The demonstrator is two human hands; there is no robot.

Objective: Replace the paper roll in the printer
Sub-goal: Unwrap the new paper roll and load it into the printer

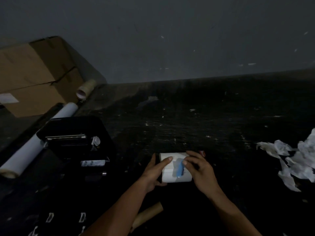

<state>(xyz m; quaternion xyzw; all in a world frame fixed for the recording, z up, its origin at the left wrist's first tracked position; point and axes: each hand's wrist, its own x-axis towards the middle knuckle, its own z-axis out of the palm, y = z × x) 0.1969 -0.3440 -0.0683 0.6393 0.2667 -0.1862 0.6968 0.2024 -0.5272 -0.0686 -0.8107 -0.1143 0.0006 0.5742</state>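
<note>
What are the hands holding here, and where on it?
Both hold the white paper roll: left hand on its left end, right hand on its right side, fingertips at the blue strip.

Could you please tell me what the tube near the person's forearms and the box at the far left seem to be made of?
Tube: probably bare cardboard, matte tan, with a hollow open end, like a spent core. Box: corrugated-looking cardboard, dull brown, with folded flaps and a white label. The dim light leaves texture uncertain.

Bare forearms and hands (170, 169), no sleeves visible.
</note>
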